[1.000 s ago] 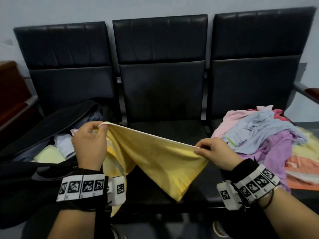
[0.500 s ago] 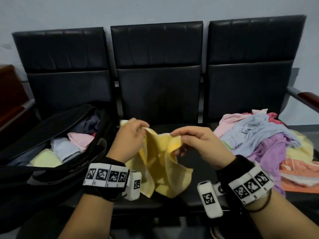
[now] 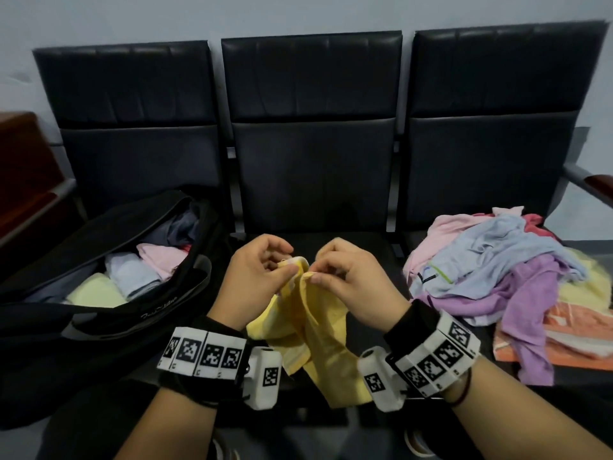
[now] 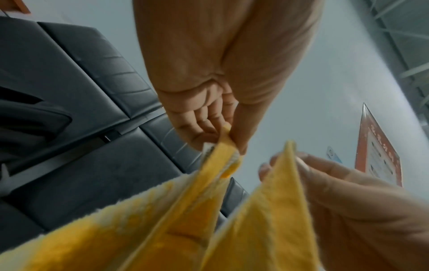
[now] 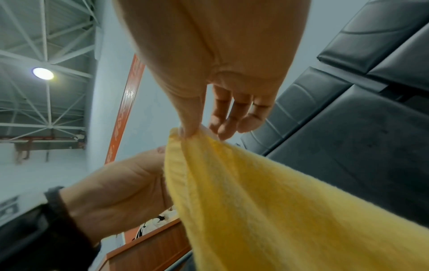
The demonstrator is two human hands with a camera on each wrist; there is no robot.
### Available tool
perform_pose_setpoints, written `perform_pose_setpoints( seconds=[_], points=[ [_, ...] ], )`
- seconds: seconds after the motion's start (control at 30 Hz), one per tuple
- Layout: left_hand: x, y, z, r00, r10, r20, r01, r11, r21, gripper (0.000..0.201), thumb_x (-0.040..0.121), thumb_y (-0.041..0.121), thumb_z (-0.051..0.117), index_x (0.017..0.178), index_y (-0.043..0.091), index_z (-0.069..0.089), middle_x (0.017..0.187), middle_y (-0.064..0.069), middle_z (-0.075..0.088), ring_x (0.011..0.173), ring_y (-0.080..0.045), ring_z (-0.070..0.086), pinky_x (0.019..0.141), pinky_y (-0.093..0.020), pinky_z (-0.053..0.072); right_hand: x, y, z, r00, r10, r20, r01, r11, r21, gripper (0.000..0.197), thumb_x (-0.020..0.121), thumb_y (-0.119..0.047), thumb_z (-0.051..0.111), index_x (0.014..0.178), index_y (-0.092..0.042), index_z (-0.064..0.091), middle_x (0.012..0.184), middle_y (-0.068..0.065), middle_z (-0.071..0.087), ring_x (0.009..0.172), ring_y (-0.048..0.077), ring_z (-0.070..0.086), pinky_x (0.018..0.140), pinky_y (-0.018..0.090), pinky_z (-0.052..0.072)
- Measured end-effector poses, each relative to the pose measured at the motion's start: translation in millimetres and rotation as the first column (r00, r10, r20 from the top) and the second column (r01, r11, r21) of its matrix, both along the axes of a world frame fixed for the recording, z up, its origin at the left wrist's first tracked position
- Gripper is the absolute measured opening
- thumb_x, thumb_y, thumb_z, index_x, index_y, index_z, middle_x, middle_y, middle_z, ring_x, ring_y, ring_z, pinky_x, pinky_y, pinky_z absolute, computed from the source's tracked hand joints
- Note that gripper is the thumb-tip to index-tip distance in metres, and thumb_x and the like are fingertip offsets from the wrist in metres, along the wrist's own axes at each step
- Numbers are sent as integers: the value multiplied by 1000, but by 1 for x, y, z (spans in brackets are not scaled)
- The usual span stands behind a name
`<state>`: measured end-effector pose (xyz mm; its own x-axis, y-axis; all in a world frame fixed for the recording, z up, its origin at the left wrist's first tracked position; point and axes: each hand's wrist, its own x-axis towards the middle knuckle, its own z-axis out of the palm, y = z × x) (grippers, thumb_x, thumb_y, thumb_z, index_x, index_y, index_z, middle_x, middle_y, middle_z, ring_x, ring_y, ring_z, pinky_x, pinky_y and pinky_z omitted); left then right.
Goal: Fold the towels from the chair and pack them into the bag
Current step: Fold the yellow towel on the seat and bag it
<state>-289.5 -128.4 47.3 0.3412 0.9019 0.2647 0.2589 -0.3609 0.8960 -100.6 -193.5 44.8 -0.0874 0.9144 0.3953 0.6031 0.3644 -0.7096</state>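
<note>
My left hand [image 3: 257,272] and right hand [image 3: 348,280] each pinch a top corner of the yellow towel [image 3: 318,330] over the bench's [image 3: 365,240] middle seat. If either thin pinch slips, I'd probably lose the corner match and the fold skews.

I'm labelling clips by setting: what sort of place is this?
Probably a waiting area in a large hall, not a home: a row of linked black padded seats, an exposed steel truss roof, and an orange wall banner.
</note>
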Motion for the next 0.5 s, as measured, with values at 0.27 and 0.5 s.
perform_pose_setpoints(
  seconds=[0.27,0.5],
  points=[
    [-6,-9,1,988,-132,-79,130,991,-37,15,89,16,73,98,26,79,91,9,76,89,-6,72,79,-27,60,-15,4,-2,993,-23,120,23,1000,6,8,90,-38,66,93,-31,66,81,-14,64,81,1,61,72,27,54],
    [-9,-12,7,961,-237,-139,234,971,-37,33,86,5,68,110,26,76,97,15,75,93,-1,70,77,-16,54,-15,4,-5,981,-115,159,114,993,15,8,89,-36,69,90,-32,63,78,-14,62,77,1,59,68,22,51]
  ],
)
